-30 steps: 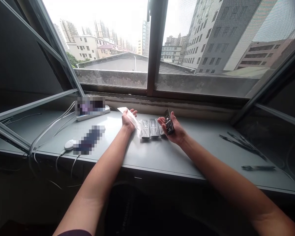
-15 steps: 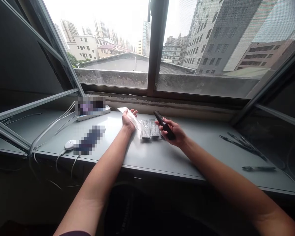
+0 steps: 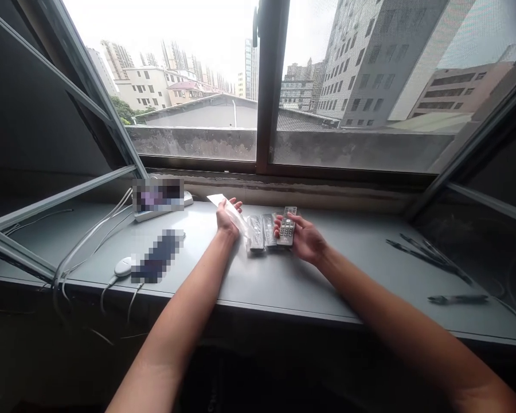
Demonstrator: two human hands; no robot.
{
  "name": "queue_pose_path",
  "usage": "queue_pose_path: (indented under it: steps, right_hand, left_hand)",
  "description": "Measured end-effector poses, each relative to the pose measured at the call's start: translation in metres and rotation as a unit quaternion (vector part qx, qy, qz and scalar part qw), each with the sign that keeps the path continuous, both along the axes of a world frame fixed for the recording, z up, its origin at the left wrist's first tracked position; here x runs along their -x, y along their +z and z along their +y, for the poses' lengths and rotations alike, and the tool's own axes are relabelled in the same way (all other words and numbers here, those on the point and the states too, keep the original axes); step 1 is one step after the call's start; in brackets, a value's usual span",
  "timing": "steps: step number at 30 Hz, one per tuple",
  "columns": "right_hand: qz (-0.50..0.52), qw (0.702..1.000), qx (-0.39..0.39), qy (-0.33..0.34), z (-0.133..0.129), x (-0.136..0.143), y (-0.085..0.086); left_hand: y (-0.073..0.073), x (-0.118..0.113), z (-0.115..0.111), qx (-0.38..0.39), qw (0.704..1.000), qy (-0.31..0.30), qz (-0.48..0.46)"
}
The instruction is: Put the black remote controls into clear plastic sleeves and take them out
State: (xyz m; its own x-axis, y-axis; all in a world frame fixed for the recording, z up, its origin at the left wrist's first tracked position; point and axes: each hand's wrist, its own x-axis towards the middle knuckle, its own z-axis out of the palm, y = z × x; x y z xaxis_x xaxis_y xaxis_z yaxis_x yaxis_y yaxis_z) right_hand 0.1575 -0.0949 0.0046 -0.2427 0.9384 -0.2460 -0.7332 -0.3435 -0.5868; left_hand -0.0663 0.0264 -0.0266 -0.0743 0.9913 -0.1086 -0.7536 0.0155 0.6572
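In the head view my right hand [image 3: 307, 236] is closed around a remote control [image 3: 288, 227], whose light face with rows of buttons is turned towards me. My left hand [image 3: 227, 218] holds a thin white translucent sleeve [image 3: 237, 218], perhaps a plastic bag, which slants down to the right. Two dark remotes in clear wrapping, a left one [image 3: 255, 234] and a right one [image 3: 269, 229], lie side by side on the grey tabletop [image 3: 258, 284] between my hands. The sleeve's lower end overlaps the left wrapped one.
On the left are a white power strip [image 3: 188, 199], a blurred-out dark object [image 3: 158, 257], a round white charger [image 3: 124, 267] and loose cables [image 3: 64, 264]. Black cables [image 3: 427, 258] and a pen-like object [image 3: 458, 299] lie on the right. Metal frames [image 3: 64, 186] flank the window.
The remote in my right hand has turned from its dark edge and back to its buttoned face. My left hand keeps the white sleeve nearly in place. The whole view has shifted slightly.
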Motion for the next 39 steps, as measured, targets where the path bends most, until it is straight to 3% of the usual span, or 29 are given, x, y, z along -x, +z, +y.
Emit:
queue_pose_path:
  steps: [9,13,17,21,27,35,39]
  right_hand:
    - [0.092,0.991,-0.009,0.093,0.002,-0.011,-0.006]
    - [0.054,0.995,-0.013,0.078,0.001,-0.009,-0.007]
    - [0.013,0.997,-0.007,0.078,-0.002,-0.002,-0.005]
    - [0.036,0.992,0.014,0.122,-0.001,-0.006,-0.006]
    - [0.023,0.97,0.006,0.241,0.004,-0.017,-0.01]
    - [-0.027,0.993,-0.011,0.114,0.001,-0.01,-0.008]
    - [-0.097,0.99,-0.095,0.049,0.002,-0.008,-0.013]
  left_hand:
    - [0.009,-0.009,-0.006,0.026,1.0,-0.009,-0.005]
    - [0.008,-0.012,-0.005,0.027,0.999,-0.016,-0.01]
    - [0.007,-0.013,-0.005,0.012,1.0,0.015,0.007]
    - [0.004,-0.011,-0.002,-0.008,0.999,0.044,0.006]
    - [-0.002,-0.005,0.008,-0.015,0.999,0.045,-0.009]
    - [-0.011,-0.006,0.017,-0.012,0.998,0.053,-0.011]
    - [-0.011,-0.009,0.021,-0.009,0.999,0.037,-0.018]
